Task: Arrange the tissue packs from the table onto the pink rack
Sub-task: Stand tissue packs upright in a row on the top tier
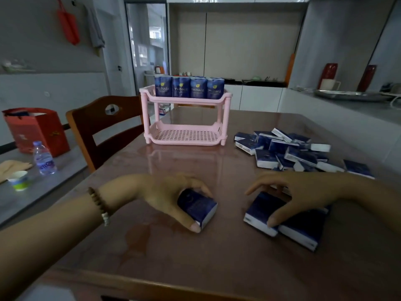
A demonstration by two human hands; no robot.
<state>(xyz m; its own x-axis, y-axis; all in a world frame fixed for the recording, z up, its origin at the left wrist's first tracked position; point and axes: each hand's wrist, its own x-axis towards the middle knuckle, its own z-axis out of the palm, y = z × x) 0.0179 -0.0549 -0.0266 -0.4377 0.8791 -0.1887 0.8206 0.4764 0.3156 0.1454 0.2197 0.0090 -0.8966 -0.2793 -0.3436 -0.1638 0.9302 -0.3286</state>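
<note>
A pink two-tier rack [186, 135] stands at the far middle of the brown table [195, 253]. Several blue tissue packs [188, 87] stand upright in a row on its top tier; the bottom tier holds nothing. A heap of blue packs [288, 151] lies to the right of the rack. My left hand [165, 196] grips one blue pack [198, 208] lying on the table near me. My right hand [303, 192] grips another pack [261, 211] between thumb and fingers. A further pack [303, 233] lies right beside it.
A wooden chair [104, 129] stands at the table's left side. Beyond it a grey surface carries a water bottle [44, 158], a small cup [19, 180] and a red bag [36, 129]. A counter with a metal tray [351, 96] runs along the right.
</note>
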